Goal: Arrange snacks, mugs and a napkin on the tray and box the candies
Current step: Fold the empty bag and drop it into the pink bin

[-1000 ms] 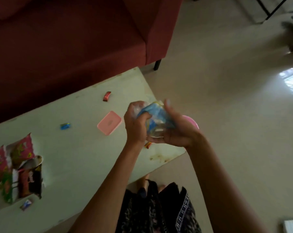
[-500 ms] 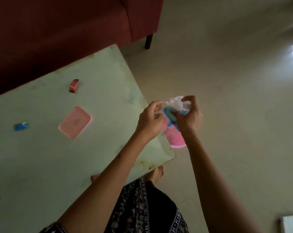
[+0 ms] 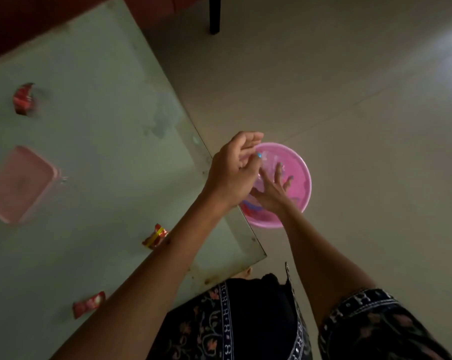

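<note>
Candies lie scattered on the table (image 3: 95, 131): a red one (image 3: 24, 99) far left, a red-and-yellow one (image 3: 156, 236) beside the left forearm, and another red one (image 3: 89, 304) near the table's front edge. The pink box (image 3: 18, 184) sits open on the left side of the table, well apart from the hands. Neither tray nor mugs are in view.

To finish the step in hand, judged to be discarding a wrapper, the wrapper should be let go low inside the pink bowl (image 3: 301, 175) on the floor.

The left hand (image 3: 234, 175) is held over the bowl's near rim, fingers curled together, pinching something small and blue. The right hand (image 3: 272, 189) is reached into the bowl, fingers spread, holding nothing visible.
</note>
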